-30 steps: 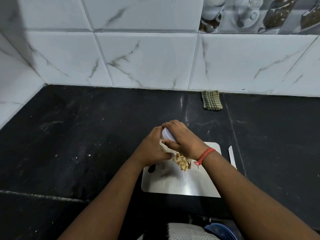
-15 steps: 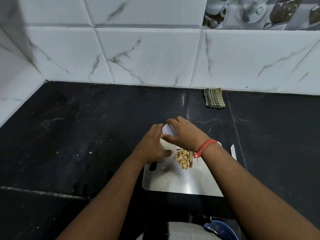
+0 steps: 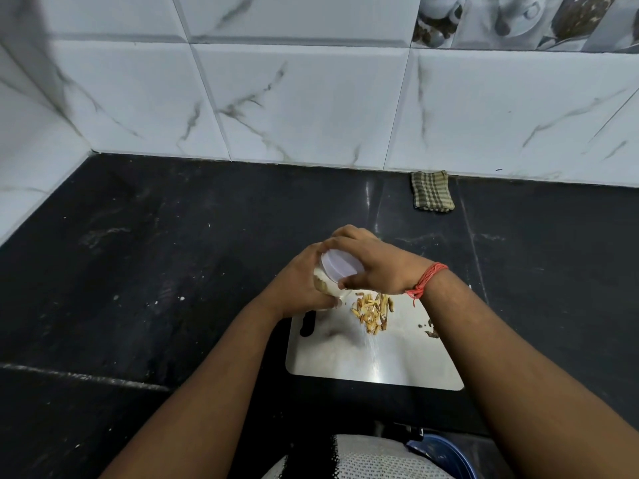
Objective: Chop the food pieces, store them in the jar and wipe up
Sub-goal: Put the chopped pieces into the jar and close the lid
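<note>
A small clear jar point(image 3: 323, 284) with some food inside is gripped by my left hand point(image 3: 299, 292) over the far left corner of the steel cutting board point(image 3: 345, 354). My right hand point(image 3: 375, 266), with a red thread at the wrist, grips the jar's white lid point(image 3: 340, 267) from above. A small heap of yellow chopped food pieces point(image 3: 371, 311) lies on the board just right of the jar. A few darker scraps point(image 3: 429, 330) lie near the board's right edge, partly hidden by my right forearm.
The board lies on a black stone counter point(image 3: 173, 271) that runs to a white tiled wall. A folded checked cloth point(image 3: 432, 196) lies against the wall at the back right. A blue round object point(image 3: 446, 456) shows below the counter's front edge.
Both hands stay on the jar and lid. The lid now shows more of its white face between my fingers, and the view has shifted slightly.
</note>
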The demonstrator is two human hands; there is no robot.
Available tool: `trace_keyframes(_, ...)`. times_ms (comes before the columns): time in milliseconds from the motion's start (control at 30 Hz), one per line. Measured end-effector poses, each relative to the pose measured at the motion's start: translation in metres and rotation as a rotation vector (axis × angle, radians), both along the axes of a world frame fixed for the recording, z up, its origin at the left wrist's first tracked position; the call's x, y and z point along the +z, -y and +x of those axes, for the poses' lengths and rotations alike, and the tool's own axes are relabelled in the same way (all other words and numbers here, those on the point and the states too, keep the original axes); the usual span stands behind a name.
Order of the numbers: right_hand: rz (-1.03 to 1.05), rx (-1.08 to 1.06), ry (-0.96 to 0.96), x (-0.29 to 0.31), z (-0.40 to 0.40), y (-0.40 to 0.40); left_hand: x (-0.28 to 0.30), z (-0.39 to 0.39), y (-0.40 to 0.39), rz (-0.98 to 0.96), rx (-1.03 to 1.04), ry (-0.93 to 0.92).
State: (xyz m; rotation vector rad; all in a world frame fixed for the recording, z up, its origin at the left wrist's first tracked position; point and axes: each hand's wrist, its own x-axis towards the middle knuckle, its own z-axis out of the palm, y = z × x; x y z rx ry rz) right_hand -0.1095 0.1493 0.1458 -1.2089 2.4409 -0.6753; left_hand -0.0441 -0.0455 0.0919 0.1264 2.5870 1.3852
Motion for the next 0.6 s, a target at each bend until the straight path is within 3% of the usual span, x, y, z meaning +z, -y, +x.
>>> trace_keyframes(233, -0.033, -0.094, 0.018, 0.003, 0.0, 0.003, 0.002, -0.004, -0.002, -0.049, 0.035, -0.071)
trace_keyframes(367, 0.142, -0.28, -0.099, 0.002, 0.0, 0.011, 0.0, -0.006, -0.005, -0.133, 0.056, -0.136)
trace_keyframes(600, 0.108, -0.183, -0.069, 0.008, 0.002, 0.007, -0.002, -0.003, -0.004, -0.086, 0.042, -0.118)
